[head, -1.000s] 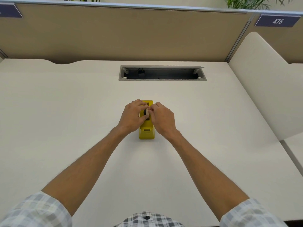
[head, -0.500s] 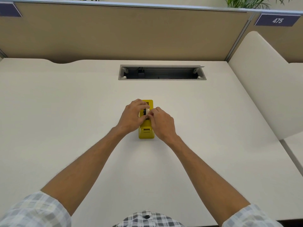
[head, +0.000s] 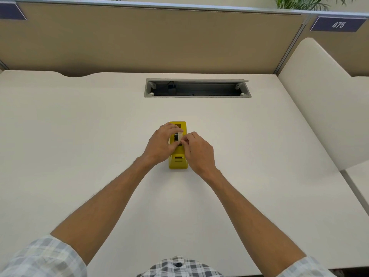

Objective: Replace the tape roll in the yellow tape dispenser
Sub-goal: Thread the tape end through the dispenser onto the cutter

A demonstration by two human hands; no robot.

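The yellow tape dispenser [head: 178,159] stands on the white desk [head: 79,156], its cutter end toward me. A tape roll [head: 178,136] with a black hub and a pale band sits in the dispenser's well, its top showing between my fingers. My left hand [head: 162,145] curls over the left side of the dispenser, thumb and fingers around the roll. Fingertips of my right hand [head: 197,151] pinch the roll's right edge. Both hands hide the middle of the dispenser.
An open grey cable trough [head: 197,88] is set into the desk behind the dispenser. A tan partition [head: 151,37] closes the far side. A white divider panel [head: 319,100] stands at the right, with a sign reading 475 [head: 338,24].
My right hand has drawn back slightly toward me and to the right. More of the roll's black hub now shows between the fingers. The dispenser has stayed in place.
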